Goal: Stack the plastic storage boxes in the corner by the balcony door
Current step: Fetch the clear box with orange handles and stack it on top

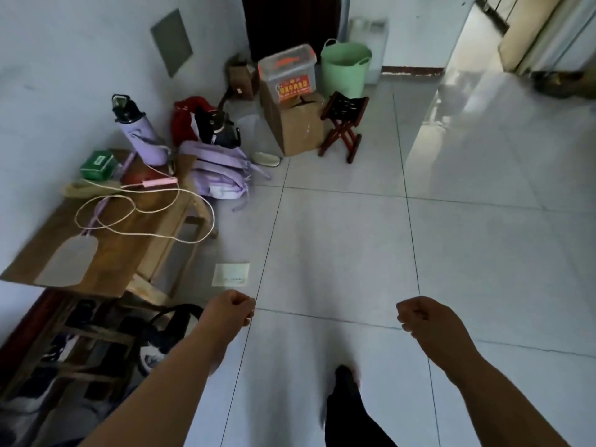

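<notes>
Left hand [233, 305] and right hand [416, 314] were curled into empty fists above the floor. Clear box [288, 74], orange-lidded, contents unclear, sat on a carton [298, 125] beside a green tub [345, 67].

1. The tiled floor [338, 227] lay bare between both closed, empty hands and the far wall.
2. A wooden bench [129, 240] crowded the left side, a cord [145, 208] trailing over its right edge.
3. At the far end, a clear storage box [287, 72] sat on a cardboard carton [298, 127], hemmed by a folding stool [343, 124] and green bucket [345, 67] on the right, a purple backpack [219, 172] on the left.
</notes>
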Demonstrator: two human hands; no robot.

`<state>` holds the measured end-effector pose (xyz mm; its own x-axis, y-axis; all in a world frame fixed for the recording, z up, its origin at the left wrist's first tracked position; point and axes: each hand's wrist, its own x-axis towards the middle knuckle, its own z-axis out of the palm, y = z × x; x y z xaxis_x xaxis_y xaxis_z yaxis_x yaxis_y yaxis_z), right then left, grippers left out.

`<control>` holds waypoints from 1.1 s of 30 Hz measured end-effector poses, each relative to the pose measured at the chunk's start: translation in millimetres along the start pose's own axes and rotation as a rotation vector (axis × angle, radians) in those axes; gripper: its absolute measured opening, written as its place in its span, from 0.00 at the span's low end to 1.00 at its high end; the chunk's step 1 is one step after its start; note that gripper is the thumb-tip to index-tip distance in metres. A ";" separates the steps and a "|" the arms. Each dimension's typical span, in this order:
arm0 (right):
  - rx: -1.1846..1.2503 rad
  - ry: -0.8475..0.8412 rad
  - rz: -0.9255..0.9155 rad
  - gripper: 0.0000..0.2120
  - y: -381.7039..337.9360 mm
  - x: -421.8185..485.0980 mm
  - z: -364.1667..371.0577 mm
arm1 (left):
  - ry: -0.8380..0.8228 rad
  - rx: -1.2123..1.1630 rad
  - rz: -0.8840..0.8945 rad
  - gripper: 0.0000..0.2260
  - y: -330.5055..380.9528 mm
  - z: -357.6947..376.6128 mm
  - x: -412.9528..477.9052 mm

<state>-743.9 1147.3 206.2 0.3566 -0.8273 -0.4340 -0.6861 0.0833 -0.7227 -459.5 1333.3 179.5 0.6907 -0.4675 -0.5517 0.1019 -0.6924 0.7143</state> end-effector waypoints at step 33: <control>-0.188 -0.019 -0.228 0.05 -344.7 784.8 -207.7 | 0.081 0.022 0.112 0.07 596.7 145.6 595.9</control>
<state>-359.2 354.0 226.6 0.5259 -0.8020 -0.2832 -0.6918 -0.2095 -0.6911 -91.3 561.5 214.3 0.7523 -0.4972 -0.4323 0.0063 -0.6506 0.7594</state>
